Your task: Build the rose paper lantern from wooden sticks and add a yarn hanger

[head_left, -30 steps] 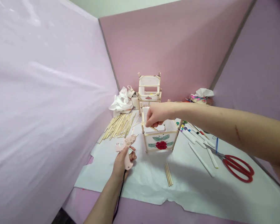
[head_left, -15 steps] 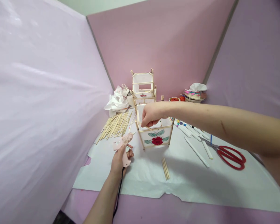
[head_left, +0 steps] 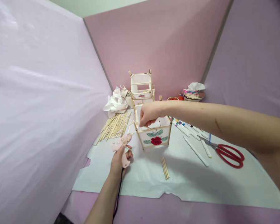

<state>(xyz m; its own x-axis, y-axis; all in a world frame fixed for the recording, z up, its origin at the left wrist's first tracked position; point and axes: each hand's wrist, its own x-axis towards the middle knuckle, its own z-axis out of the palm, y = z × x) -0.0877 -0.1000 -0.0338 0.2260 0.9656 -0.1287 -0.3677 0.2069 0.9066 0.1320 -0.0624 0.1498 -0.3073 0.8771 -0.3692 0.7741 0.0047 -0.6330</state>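
Note:
My left hand (head_left: 118,158) is wrapped round the handle of a pale pink glue gun (head_left: 122,142), its nozzle pointing up and right toward a lantern frame. That lantern frame (head_left: 142,143) is built of thin wooden sticks with white panels; its front panel bears a red rose and green butterfly wings. Above the frame's near left top corner, my right hand (head_left: 149,113) is closed in a pinch on a short wooden stick (head_left: 137,123), largely hidden by the fingers. The right forearm covers part of the frame's far side.
Behind stands another stick frame (head_left: 141,77). A pile of wooden sticks (head_left: 115,127) and crumpled white tissue (head_left: 116,101) lie at left. Several markers (head_left: 185,129) and red-handled scissors (head_left: 230,155) are at right. A few loose sticks (head_left: 165,168) lie in front on the white sheet (head_left: 149,186).
The view has shifted slightly, moving most things a little left in the picture. Both hands keep nearly the same pose and hold.

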